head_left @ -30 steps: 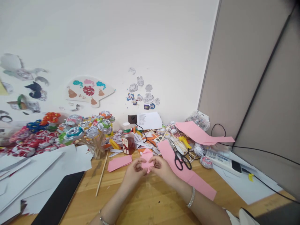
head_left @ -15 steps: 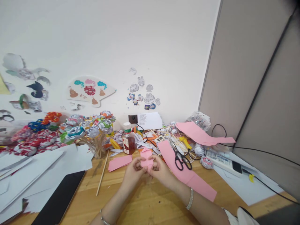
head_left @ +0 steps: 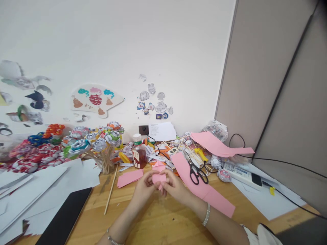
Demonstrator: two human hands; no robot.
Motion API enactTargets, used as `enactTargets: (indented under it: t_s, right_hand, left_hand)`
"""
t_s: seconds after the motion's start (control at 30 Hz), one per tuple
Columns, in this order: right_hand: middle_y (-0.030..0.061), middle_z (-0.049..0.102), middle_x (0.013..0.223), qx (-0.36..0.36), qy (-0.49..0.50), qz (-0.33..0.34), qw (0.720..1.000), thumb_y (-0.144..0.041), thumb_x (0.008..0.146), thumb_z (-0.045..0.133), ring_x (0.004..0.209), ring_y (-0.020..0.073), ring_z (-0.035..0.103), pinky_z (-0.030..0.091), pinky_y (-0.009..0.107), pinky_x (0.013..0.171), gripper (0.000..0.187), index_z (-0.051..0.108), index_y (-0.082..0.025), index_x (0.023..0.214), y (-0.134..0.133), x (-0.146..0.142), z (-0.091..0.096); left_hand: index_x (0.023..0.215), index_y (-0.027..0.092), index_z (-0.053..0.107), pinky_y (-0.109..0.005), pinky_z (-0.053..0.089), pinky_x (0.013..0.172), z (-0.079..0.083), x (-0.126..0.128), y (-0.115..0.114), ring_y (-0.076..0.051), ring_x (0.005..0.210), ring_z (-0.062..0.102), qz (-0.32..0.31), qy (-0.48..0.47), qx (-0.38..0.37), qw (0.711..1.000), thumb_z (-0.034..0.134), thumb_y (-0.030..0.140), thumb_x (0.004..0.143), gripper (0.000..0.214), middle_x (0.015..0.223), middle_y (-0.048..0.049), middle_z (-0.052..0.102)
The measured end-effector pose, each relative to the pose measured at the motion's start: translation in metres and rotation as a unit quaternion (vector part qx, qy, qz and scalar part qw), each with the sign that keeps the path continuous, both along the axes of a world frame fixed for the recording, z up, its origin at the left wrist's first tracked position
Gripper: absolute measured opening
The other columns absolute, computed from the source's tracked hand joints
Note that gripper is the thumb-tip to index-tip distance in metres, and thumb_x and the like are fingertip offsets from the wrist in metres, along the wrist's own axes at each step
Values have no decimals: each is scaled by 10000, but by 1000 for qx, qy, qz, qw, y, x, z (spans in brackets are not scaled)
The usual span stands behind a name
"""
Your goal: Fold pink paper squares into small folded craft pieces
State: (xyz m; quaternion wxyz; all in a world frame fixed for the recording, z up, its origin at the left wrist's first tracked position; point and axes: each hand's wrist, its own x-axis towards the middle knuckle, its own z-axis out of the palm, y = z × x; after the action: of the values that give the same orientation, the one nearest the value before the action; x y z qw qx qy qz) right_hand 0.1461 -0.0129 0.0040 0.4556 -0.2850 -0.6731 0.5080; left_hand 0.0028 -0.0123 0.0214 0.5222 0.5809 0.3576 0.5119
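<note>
Both of my hands hold a small folded piece of pink paper just above the wooden table. My left hand pinches its left side with closed fingers. My right hand pinches its right side, fingers closed around it. A flat pink paper piece lies just left of my hands. A long pink paper strip runs to the right, with black-handled scissors lying on it.
A brown bottle stands behind my hands. Paper flowers on sticks and colourful paper rolls fill the back left. White sheets and a dark tablet lie left. A wooden stick lies nearby. More pink paper, a white device and cables sit right.
My fingers have closed further over the pink paper, folding it smaller, and my hands have drawn slightly together. The camera view shifted a little.
</note>
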Motion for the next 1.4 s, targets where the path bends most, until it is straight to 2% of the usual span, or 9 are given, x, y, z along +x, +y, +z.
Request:
enactTargets:
  t_s: [0.1,0.27,0.47,0.73,0.9,1.03,1.13,1.23,1.4]
  right_hand:
    - [-45,531,601,10,1,14,1000,-341,826,438,484,98,536,429,223,477,277,366,-200,1054,-1,3,2]
    - [-18,547,628,9,37,1,999,-406,857,360,535,117,557,444,251,516,336,333,-208,1127,-2,6,4]
    - [-21,568,647,-23,18,-8,1000,-338,710,619,518,119,542,415,215,453,664,229,-233,1238,1,0,-3]
    - [-66,515,538,-26,34,-21,999,-280,722,604,463,93,511,399,196,451,592,265,-223,1203,-1,0,7]
    - [-44,561,578,-34,50,6,998,-225,704,605,454,86,510,384,176,429,666,206,-208,1238,7,7,8]
    - [-56,550,589,-42,49,47,997,-127,666,595,454,69,496,350,144,415,728,191,-208,1267,11,17,12]
    - [-45,553,656,-58,1,121,991,-76,637,577,477,56,486,358,143,439,693,283,-217,1249,10,23,16]
    - [-29,551,733,-66,-56,166,982,-68,632,559,512,53,475,373,152,467,573,418,-207,1169,10,25,16]
    - [-52,491,585,-49,-99,120,987,-116,689,518,469,57,449,357,160,450,321,552,-161,1005,16,28,13]
  left_hand:
    - [871,173,496,-220,419,492,1,0,0,-107,485,557,-12,0,3,1000,662,255,601,327,554,57,577]
    - [836,166,499,-204,412,469,5,0,-1,-84,448,511,15,-5,2,1000,677,241,570,329,499,80,539]
    - [828,170,497,-196,378,433,4,1,0,-90,402,498,47,-2,-15,999,701,299,533,381,441,93,511]
    - [886,128,546,-174,308,388,7,-5,2,-66,354,425,60,84,24,994,691,307,568,392,391,114,431]
    - [1053,135,463,-192,359,419,11,-15,3,-83,387,457,43,67,53,995,630,355,646,492,445,82,523]
    - [1126,150,393,-200,380,414,13,-23,9,-109,462,504,116,34,67,990,563,414,692,536,570,32,588]
    - [1050,148,481,-222,419,444,15,-25,12,-140,565,548,120,41,29,991,555,457,677,490,688,-13,605]
    - [845,141,594,-226,416,465,17,-24,10,-125,521,519,76,89,10,993,578,456,655,368,603,15,564]
    - [591,153,565,-213,390,484,21,-24,6,-106,466,485,45,122,36,991,581,425,657,281,476,41,522]
